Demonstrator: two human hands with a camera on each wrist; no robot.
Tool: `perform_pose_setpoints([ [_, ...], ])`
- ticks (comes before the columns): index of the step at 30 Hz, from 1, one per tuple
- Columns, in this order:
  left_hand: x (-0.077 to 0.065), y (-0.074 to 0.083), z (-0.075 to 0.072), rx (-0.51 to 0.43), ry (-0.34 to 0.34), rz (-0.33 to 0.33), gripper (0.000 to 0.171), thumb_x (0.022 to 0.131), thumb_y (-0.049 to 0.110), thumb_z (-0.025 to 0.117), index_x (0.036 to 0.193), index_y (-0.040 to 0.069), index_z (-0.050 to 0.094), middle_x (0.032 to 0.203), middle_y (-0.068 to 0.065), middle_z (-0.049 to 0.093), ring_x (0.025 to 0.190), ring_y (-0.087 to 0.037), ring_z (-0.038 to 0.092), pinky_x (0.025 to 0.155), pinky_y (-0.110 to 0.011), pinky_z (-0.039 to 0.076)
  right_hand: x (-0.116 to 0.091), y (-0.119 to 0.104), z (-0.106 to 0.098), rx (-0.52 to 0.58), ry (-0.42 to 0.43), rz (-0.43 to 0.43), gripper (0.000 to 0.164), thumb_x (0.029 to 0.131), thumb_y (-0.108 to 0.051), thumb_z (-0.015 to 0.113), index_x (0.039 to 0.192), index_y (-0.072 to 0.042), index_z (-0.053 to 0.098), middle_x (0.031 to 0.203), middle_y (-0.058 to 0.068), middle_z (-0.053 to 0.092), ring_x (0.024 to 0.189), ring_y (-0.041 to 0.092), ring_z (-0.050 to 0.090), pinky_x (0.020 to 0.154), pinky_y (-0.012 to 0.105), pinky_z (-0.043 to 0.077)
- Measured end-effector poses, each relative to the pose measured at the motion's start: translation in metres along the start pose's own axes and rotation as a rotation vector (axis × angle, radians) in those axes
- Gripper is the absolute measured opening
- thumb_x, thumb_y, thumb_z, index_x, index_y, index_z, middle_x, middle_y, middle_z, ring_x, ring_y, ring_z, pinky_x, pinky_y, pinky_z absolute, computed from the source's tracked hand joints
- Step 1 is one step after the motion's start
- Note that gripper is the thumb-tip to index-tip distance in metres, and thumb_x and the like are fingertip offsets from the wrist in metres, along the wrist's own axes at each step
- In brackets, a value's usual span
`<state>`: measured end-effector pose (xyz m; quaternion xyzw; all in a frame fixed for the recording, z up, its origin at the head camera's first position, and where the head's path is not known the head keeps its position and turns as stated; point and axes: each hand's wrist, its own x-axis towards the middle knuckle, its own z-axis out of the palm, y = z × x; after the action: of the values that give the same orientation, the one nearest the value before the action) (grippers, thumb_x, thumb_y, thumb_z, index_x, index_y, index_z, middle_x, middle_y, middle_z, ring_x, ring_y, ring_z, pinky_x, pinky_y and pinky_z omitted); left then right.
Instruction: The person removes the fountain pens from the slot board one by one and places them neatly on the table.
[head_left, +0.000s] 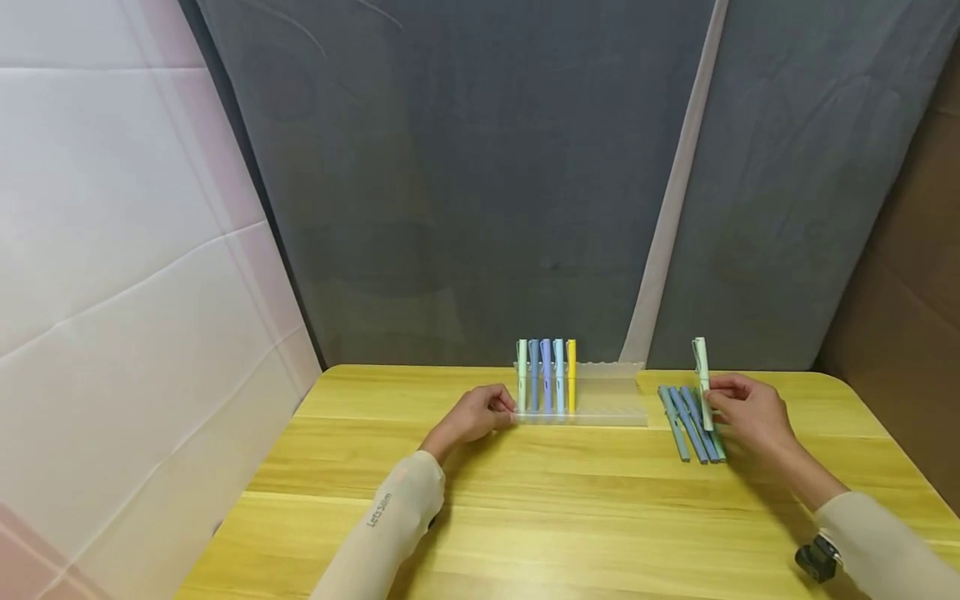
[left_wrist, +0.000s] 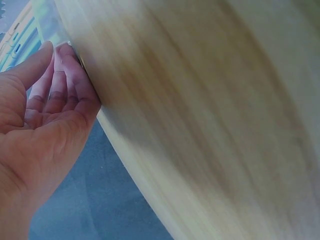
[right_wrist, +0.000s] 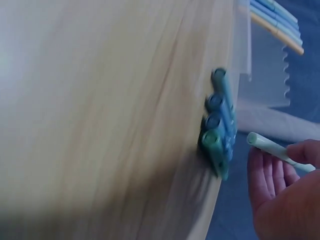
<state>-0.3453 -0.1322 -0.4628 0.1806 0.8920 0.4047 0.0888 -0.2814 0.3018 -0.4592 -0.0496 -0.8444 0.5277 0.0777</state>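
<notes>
A clear plastic pen stand [head_left: 611, 393] rests near the table's far edge. In its left part several pens [head_left: 547, 375] stand upright side by side: pale green, dark blue, purple, light blue and yellow. My left hand [head_left: 474, 414] holds the stand's left end between thumb and fingers. To the right, my right hand [head_left: 753, 414] pinches a pale green pen [head_left: 701, 358], held nearly upright above the table. Below and left of it lies a group of blue and green pens [head_left: 678, 429], close together. In the right wrist view, the held pen [right_wrist: 270, 146] is apart from these lying pens [right_wrist: 215, 122].
The wooden table [head_left: 570, 517] has rounded far corners. Behind it hangs a dark grey cloth [head_left: 487, 192] with a pale strip. A white panel [head_left: 135, 208] stands at the left and a brown one [head_left: 907, 275] at the right.
</notes>
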Motion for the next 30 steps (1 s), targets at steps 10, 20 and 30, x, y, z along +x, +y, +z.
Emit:
perform_pose_setpoints([
  [10,0.000,-0.001,0.000,-0.004,-0.005,0.013,0.009,0.096,0.009,0.076,0.101,0.007,0.070,0.091,-0.004,0.065,0.081,-0.015,0.056,0.068,-0.025,0.048,-0.004,0.012,-0.026,-0.217,-0.048,0.113,0.046,0.100,-0.027,0.067,0.124,0.013,0.067,0.100,0.015,0.079,0.072,0.009,0.075,0.066,0.026,0.060],
  [20,0.003,-0.002,0.000,0.004,0.004,0.019,0.008,0.096,0.009,0.076,0.101,0.007,0.070,0.092,-0.004,0.067,0.083,-0.015,0.057,0.073,-0.026,0.048,-0.006,0.019,-0.026,-0.151,-0.136,0.178,0.045,0.100,-0.019,0.068,0.124,0.019,0.066,0.100,0.020,0.079,0.079,0.011,0.075,0.071,0.034,0.065],
  [30,0.003,-0.004,0.000,0.000,0.000,0.012,0.008,0.096,0.008,0.076,0.101,0.008,0.070,0.093,-0.005,0.066,0.083,-0.016,0.057,0.072,-0.026,0.048,-0.001,0.016,-0.022,-0.221,-0.121,0.174,0.040,0.097,-0.017,0.067,0.117,0.018,0.069,0.089,0.013,0.079,0.075,0.010,0.073,0.067,0.033,0.064],
])
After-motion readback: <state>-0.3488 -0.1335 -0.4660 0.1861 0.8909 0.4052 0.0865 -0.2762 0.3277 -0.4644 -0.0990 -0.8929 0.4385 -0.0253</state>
